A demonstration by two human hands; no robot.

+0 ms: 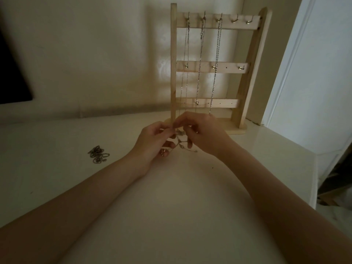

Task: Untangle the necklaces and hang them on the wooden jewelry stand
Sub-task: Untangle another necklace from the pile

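A wooden jewelry stand (pixel 236 113) rises at the back of the white table, with three silver necklaces (pixel 215 73) hanging from its top hooks. In front of its base, my left hand (pixel 154 143) and my right hand (pixel 205 136) meet, and both pinch a thin silver necklace (pixel 181 145) between fingertips. Loops of that chain and a small pendant dangle below the fingers, just above the table. A tangled heap of chain (pixel 98 154) lies on the table to the left of my hands.
The white table (pixel 171 206) ends at a right edge near a white door frame (pixel 285 73). A dark panel (pixel 13 77) sits at the far left against the wall. Two top hooks on the stand's right side hold nothing.
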